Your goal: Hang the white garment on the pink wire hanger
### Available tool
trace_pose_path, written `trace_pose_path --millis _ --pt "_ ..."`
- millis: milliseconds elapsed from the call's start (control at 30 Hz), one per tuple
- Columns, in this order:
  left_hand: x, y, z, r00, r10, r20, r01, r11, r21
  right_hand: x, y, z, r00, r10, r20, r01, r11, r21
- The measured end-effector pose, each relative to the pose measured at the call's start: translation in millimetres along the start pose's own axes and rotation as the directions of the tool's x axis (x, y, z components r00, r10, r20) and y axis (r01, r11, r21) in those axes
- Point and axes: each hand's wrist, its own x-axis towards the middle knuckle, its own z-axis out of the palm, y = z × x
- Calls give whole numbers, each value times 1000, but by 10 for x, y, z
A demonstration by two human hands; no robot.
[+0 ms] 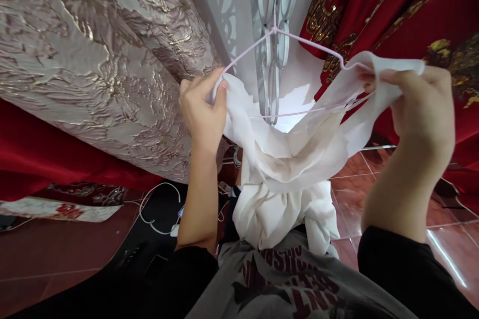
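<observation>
A pink clothes hanger point(307, 42) hangs by its hook in front of me, its two arms sloping down to a white sheer garment point(299, 169). My left hand point(205, 109) pinches the garment's edge at the hanger's left end, thumb and finger closed on cloth. At the other side my right hand point(422, 104) grips the garment near the hanger's right end, with some fingers hidden behind the fabric. The hanger's thin lower bar point(295, 113) runs across the garment's opening. The rest of the white cloth bunches down on my lap.
Grey metal ornamental bars point(267, 50) stand behind the hanger against a pale wall. Silver-pink textured fabric point(112, 60) hangs on the left, and a red gold-embroidered cloth point(392, 10) on the right. A black surface point(149, 229) with a white cable point(144, 204) lies low left, above red floor tiles point(348, 199).
</observation>
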Motion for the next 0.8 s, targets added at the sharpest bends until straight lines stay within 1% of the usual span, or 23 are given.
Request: trace_pose_path --millis 33,67,133,167,200,233,267,300,333,400,467,533,567,600,633,667,700,733,767,800 --pt "-21 5 14 1000 -1 15 1 1000 6 21 -53 33 1000 -28 0 28 996 -81" --pt "-41 11 28 1000 -1 26 1 1000 8 51 -113 69 998 -56 32 60 990 -128" --pt "-75 23 56 1000 4 26 -4 1000 8 124 -233 140 979 -151 139 176 966 -188" --pt "-88 30 68 1000 6 16 -6 1000 7 158 -279 171 965 -196 174 230 951 -204" --pt "-97 36 77 1000 8 4 -8 1000 4 185 -308 196 957 -224 185 261 943 -207" --pt "-103 42 82 1000 11 -6 -11 1000 0 200 -315 215 958 -240 158 270 939 -211" --pt "-107 48 84 1000 15 -9 -15 1000 -3 202 -302 227 962 -257 94 272 937 -221" --pt "-108 53 83 1000 18 -8 -18 1000 -4 190 -270 234 959 -284 6 278 932 -232" --pt "-108 58 80 1000 21 -5 -21 1000 0 165 -227 239 945 -317 -83 291 928 -232" --pt "-106 65 70 1000 26 -2 -26 1000 16 80 -128 261 911 -362 -198 327 926 -186" --pt "-109 72 65 1000 30 -6 -30 999 31 -43 -57 328 886 -380 -266 362 925 -115" --pt "-118 84 71 999 35 -7 -35 998 46 -192 -36 455 855 -391 -340 392 917 -69" --pt "-123 91 78 999 37 -4 -37 998 54 -269 -40 539 850 -401 -343 410 911 -47" --pt "-129 99 84 999 40 0 -40 997 64 -341 -49 632 860 -418 -293 433 901 -17" --pt "-133 107 91 999 45 4 -45 996 76 -406 -57 730 878 -442 -186 453 891 18" --pt "-137 113 95 999 52 4 -52 994 92 -461 -59 829 884 -465 -42 466 883 48" --pt "-141 116 98 998 63 1 -63 992 114 -503 -51 925 871 -478 117 474 879 62" --pt "-148 114 97 997 78 -5 -77 987 139 -536 -33 1016 846 -469 253 470 880 59" --pt "-161 105 95 995 96 -10 -93 982 162 -562 -5 1098 830 -439 344 454 890 41" --pt "-183 89 93 994 111 -16 -106 978 177 -588 28 1171 833 -398 384 426 905 14"
